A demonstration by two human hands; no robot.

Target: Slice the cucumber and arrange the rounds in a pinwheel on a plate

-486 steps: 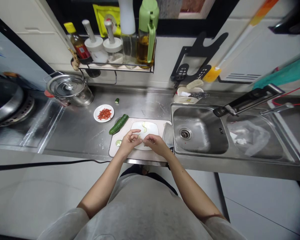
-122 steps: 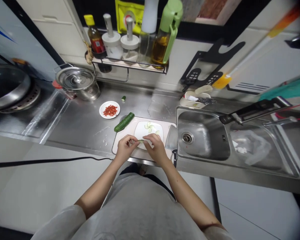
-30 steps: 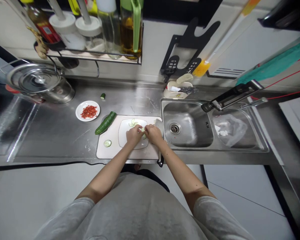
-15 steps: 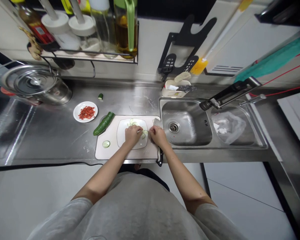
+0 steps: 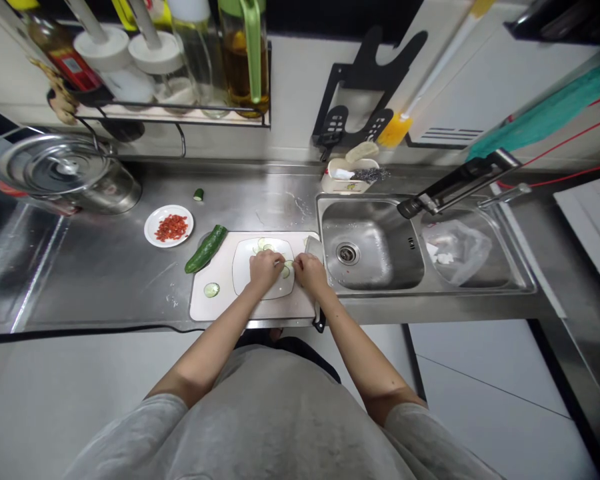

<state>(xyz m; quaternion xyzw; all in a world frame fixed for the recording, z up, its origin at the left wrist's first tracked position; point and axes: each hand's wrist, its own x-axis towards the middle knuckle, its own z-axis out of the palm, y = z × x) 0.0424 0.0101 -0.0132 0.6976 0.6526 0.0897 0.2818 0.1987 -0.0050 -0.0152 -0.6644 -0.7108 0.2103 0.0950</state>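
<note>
Over the white square plate (image 5: 243, 267), my left hand (image 5: 266, 270) is closed in a pinch at a thin cucumber slice (image 5: 287, 269). My right hand (image 5: 311, 275) is closed too, its fingertips at the right edge of that slice, above the plate's rim. More cucumber slices (image 5: 263, 245) lie at the back of the plate. The plate rests on a pale cutting board (image 5: 220, 308). Partly under my right hand lies a knife (image 5: 320, 320), its blade toward the back and its black handle at the counter's front edge. One cucumber slice (image 5: 211, 290) lies on the board's left.
A cucumber (image 5: 206, 249) lies across the board's left edge. Behind it are a cucumber end (image 5: 199, 195) and a plate of chopped red pieces (image 5: 187, 233). A steel pot (image 5: 115, 187) stands far left. The double sink (image 5: 375, 277) with its faucet (image 5: 445, 187) is right of the board.
My right hand has moved slightly left, bringing its fingertips to the slice by my left hand. My left hand stays nearly in place. The view has shifted a little.
</note>
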